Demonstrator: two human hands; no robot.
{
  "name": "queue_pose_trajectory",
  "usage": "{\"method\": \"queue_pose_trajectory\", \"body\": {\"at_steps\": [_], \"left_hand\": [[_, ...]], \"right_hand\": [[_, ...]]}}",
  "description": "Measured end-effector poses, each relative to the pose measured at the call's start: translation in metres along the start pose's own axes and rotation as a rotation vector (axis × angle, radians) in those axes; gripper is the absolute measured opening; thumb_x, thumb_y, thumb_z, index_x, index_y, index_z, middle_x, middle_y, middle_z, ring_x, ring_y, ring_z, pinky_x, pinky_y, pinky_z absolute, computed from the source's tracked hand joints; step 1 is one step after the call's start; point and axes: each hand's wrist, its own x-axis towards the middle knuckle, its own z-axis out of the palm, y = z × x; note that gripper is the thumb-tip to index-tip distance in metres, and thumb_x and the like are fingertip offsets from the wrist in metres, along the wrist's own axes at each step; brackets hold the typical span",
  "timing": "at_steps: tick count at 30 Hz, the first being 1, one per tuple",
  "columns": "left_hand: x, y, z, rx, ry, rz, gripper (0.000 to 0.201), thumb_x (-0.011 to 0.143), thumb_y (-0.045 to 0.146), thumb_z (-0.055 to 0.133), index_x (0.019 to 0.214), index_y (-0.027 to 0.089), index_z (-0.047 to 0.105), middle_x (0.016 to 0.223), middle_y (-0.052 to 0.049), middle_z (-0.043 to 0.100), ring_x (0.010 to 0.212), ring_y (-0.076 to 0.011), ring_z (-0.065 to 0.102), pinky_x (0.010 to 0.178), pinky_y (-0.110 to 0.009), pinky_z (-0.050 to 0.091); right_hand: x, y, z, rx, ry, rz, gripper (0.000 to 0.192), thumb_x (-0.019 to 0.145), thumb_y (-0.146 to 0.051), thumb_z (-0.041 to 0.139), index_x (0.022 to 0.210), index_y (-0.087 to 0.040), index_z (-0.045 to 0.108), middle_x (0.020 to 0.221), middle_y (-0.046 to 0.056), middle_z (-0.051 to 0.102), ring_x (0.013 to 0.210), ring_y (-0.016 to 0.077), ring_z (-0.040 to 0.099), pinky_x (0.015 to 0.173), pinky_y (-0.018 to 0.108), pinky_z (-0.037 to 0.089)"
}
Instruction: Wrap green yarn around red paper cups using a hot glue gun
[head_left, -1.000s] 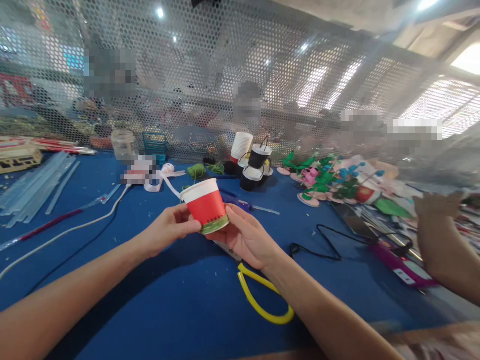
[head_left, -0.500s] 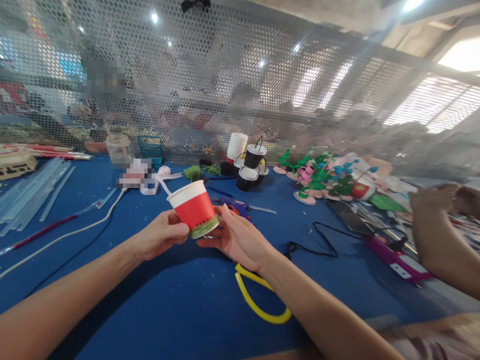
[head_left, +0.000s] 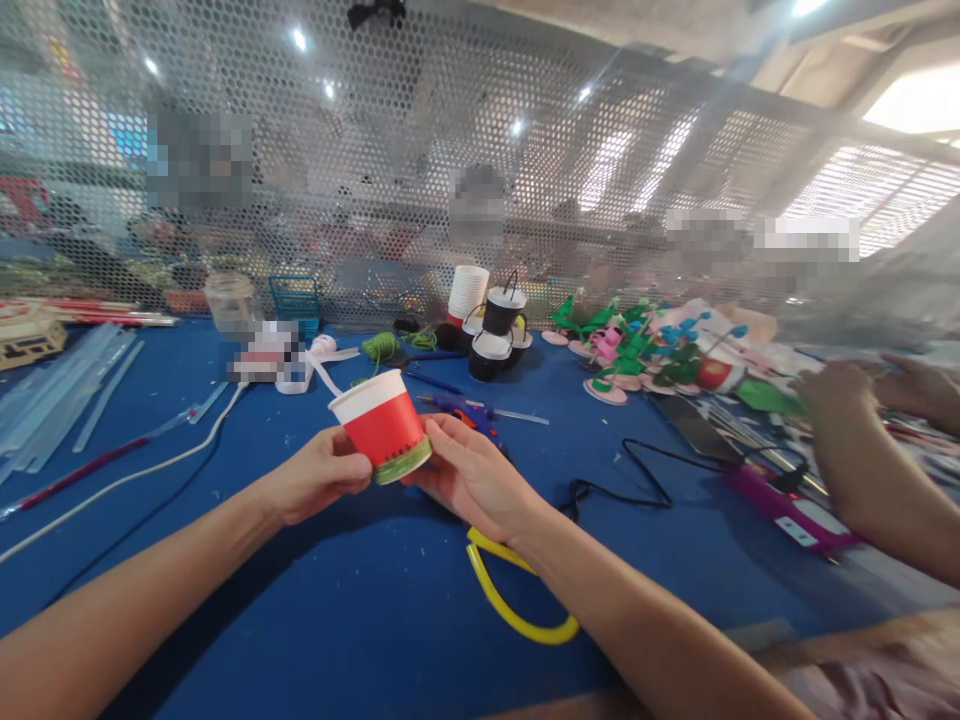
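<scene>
A paper cup [head_left: 381, 419] is held up above the blue table, tilted, with a white rim and a red middle. Green yarn [head_left: 403, 463] is wound in a band round its lower end. My left hand [head_left: 319, 475] grips the cup's left side, thumb in front and fingers behind. At the lower right, my right hand [head_left: 476, 475] has its thumb and fingers closed on the cup by the yarn band; some fingertips are hidden behind it. Beyond the cup lies a ball of green yarn [head_left: 380, 347]. A glue gun [head_left: 469, 410] rests behind my right hand.
A yellow tube [head_left: 517, 622] curves beneath my right wrist. Small black buckets [head_left: 491, 352] and stacked white cups [head_left: 469, 292] stand at the back. Craft flowers [head_left: 630, 355], a purple power strip [head_left: 787, 515] and another person's arm [head_left: 862, 470] are rightward; glue sticks [head_left: 64, 400] lie left.
The cup has turned slightly in my hands, and my right fingers have closed in on its yarn-banded end. The whole view has shifted a little. The other person's hands have moved at the right.
</scene>
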Motion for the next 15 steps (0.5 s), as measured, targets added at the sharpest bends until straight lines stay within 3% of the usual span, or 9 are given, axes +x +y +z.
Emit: {"method": "queue_pose_trajectory", "body": {"at_steps": [2,4,6,9,11,13,15], "left_hand": [[0.000,0.001,-0.001,0.002,-0.005,0.003,0.045,0.048,0.036,0.078,0.082,0.011,0.063,0.056,0.004,0.048,0.046,-0.0029,0.023,0.042,-0.019,0.016],[-0.001,0.003,-0.002,-0.005,0.001,0.012,0.042,0.049,0.034,0.078,0.080,0.011,0.062,0.055,0.004,0.047,0.046,-0.0028,0.023,0.042,-0.019,0.017],[-0.001,0.006,-0.005,-0.017,0.000,0.020,0.038,0.050,0.032,0.078,0.078,0.012,0.061,0.054,0.005,0.046,0.045,-0.0024,0.024,0.042,-0.019,0.017],[-0.001,0.010,-0.009,-0.042,-0.039,0.036,0.035,0.051,0.032,0.077,0.076,0.013,0.061,0.052,0.006,0.044,0.042,-0.0014,0.023,0.042,-0.019,0.017],[-0.002,0.011,-0.011,-0.047,-0.080,0.028,0.034,0.052,0.033,0.077,0.074,0.013,0.061,0.050,0.006,0.043,0.042,-0.0013,0.023,0.042,-0.018,0.017],[-0.003,0.011,-0.013,-0.036,-0.108,0.005,0.034,0.052,0.032,0.077,0.075,0.012,0.062,0.053,0.004,0.047,0.044,-0.0021,0.028,0.042,-0.018,0.019],[-0.004,0.010,-0.015,-0.021,-0.126,-0.024,0.035,0.052,0.029,0.077,0.079,0.012,0.064,0.060,0.001,0.053,0.048,-0.0042,0.036,0.044,-0.018,0.024]], "right_hand": [[0.003,-0.007,-0.006,-0.116,0.060,-0.039,0.025,0.071,-0.040,0.061,0.081,-0.017,0.056,0.071,0.000,0.059,0.064,0.0101,0.057,0.061,0.024,0.048],[0.007,-0.020,-0.018,-0.322,0.211,-0.173,0.020,0.072,-0.034,0.059,0.080,-0.016,0.056,0.065,-0.002,0.057,0.058,0.0092,0.054,0.057,0.023,0.046],[0.012,-0.036,-0.032,-0.598,0.365,-0.265,0.019,0.077,-0.031,0.051,0.085,-0.016,0.057,0.059,-0.004,0.053,0.050,0.0089,0.051,0.050,0.022,0.042],[0.018,-0.055,-0.054,-1.192,0.551,-0.219,0.031,0.085,-0.028,0.030,0.096,-0.015,0.057,0.054,-0.002,0.052,0.051,0.0116,0.052,0.051,0.023,0.039],[0.022,-0.058,-0.065,-1.344,0.561,-0.153,0.019,0.079,-0.023,0.043,0.083,-0.015,0.061,0.057,0.001,0.057,0.063,0.0148,0.057,0.058,0.024,0.039],[0.025,-0.054,-0.072,-1.398,0.521,-0.066,0.011,0.068,-0.023,0.059,0.058,-0.017,0.057,0.053,0.002,0.056,0.066,0.0184,0.058,0.058,0.025,0.037],[0.029,-0.044,-0.077,-1.429,0.489,0.014,0.029,0.059,-0.027,0.066,0.041,-0.019,0.045,0.046,0.003,0.052,0.063,0.0201,0.057,0.054,0.025,0.034]]}}
